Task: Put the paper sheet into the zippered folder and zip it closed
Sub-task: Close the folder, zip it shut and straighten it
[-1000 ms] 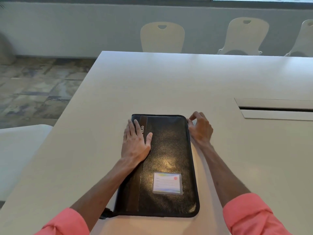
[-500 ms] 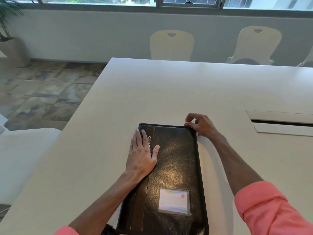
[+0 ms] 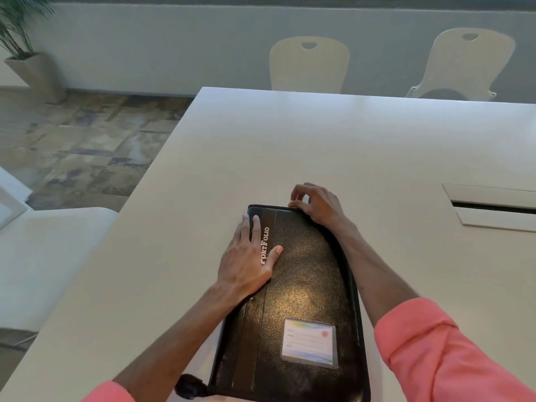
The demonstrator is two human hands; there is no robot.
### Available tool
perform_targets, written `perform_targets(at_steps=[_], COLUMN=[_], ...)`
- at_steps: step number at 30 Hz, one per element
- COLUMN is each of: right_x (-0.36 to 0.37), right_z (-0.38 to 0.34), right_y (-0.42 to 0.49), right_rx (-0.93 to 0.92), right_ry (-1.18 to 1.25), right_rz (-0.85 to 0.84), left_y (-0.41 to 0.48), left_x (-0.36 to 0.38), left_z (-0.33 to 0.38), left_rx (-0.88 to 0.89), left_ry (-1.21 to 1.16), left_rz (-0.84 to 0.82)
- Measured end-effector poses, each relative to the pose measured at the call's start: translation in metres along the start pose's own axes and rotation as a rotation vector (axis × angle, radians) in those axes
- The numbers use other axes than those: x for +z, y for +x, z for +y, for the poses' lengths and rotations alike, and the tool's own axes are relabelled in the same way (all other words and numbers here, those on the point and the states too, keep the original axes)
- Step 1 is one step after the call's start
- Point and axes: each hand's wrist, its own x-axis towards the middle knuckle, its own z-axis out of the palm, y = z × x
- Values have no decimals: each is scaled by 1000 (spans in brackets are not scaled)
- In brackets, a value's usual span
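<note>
White table (image 3: pixel 319 146), two cream chairs (image 3: pixel 309 65), grey wall, tiled floor, plant (image 3: pixel 17 27) far-left corner

Bare table (image 3: pixel 290 146) stretches beyond the folder (image 3: pixel 304 285).

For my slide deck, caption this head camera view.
Left hand flat on black folder; right hand pinches at its far edge.

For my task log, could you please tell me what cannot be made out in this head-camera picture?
- Paper sheet: not visible; the closed black leather zippered folder would hide it.
- Zipper pull: hidden under the right hand, pinching at the far edge.
- Folder's near end: cut off by the bottom edge.
- Label card: writing too small.
</note>
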Motion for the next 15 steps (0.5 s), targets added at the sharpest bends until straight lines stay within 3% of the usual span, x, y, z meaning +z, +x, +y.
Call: perform_targets(at_steps=[6,15], right_x=[15,36], right_z=[-21,-57], right_y=[13,36], right_rx=[-10,-75], right_ry=[28,21], right_rz=[-4,-34], left_y=[-2,0], left_x=[7,11], left_z=[-13,-14], left_rx=[41,92], left_ry=[-155,-104], left_rz=[-12,-2])
